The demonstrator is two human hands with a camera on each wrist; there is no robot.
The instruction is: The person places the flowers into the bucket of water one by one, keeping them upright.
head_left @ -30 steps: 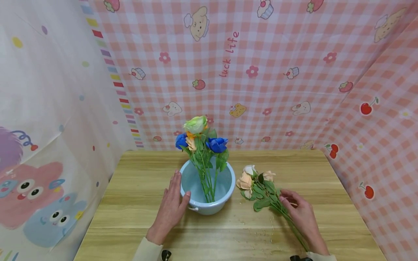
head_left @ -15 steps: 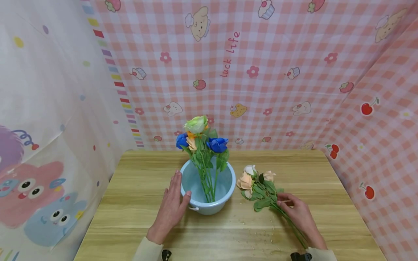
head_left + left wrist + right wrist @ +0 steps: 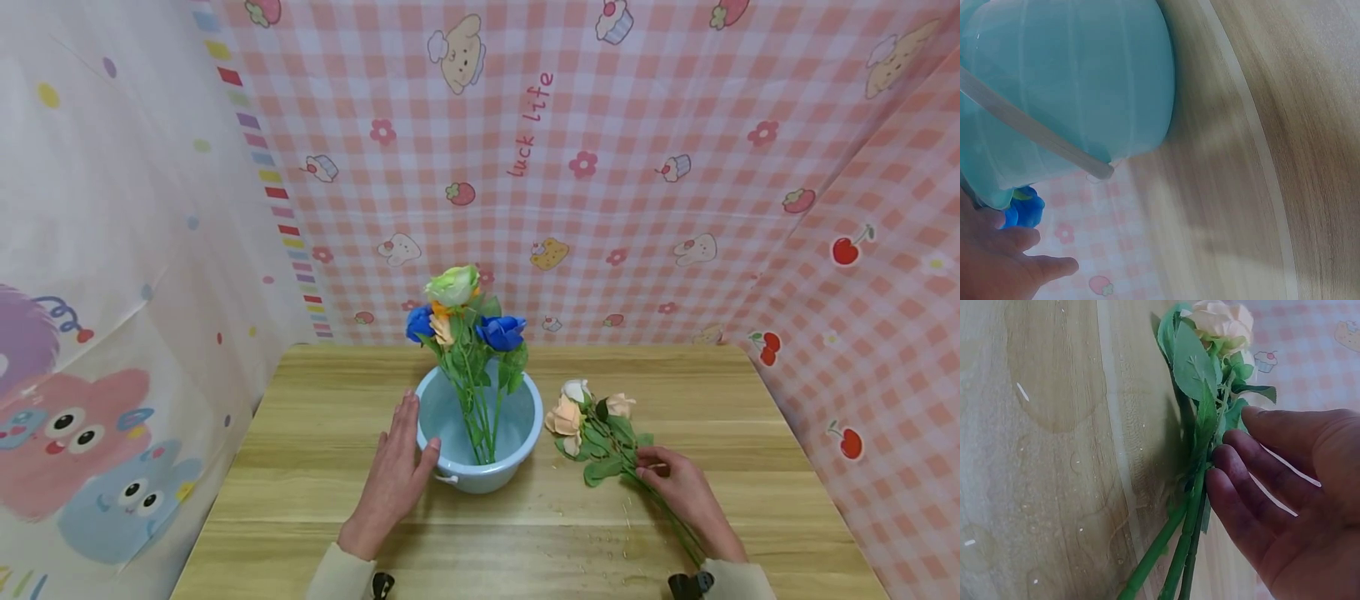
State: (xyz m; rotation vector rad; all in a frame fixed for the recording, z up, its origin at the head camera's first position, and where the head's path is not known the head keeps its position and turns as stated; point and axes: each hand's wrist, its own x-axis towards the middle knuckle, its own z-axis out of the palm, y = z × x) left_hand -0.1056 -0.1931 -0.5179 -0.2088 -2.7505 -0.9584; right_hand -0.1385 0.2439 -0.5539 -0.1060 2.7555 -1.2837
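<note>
A light blue bucket (image 3: 477, 479) stands on the table in the head view. Upright in it are several artificial flowers, among them a blue one (image 3: 501, 333) and a pale green one (image 3: 452, 286). My left hand (image 3: 390, 475) rests against the bucket's left side with its fingers straight. To the right lies a bunch of artificial roses (image 3: 568, 417), peach and white, on green stems (image 3: 1180, 553). At those stems is my right hand (image 3: 681, 492), its fingers loosely bent. In the right wrist view its fingertips (image 3: 1217, 478) touch the stems and leaves from one side.
The wooden table (image 3: 315, 483) carries water drops (image 3: 592, 542) in front of the roses. Behind it hangs a pink checked cloth (image 3: 577, 217); a white printed cloth (image 3: 150, 275) covers the left side. The bucket's handle (image 3: 1041, 131) hangs down.
My right hand has shifted slightly left along the stems, and its thumb and index tips have drawn closer together. My left hand, the bucket and the flowers keep their places.
</note>
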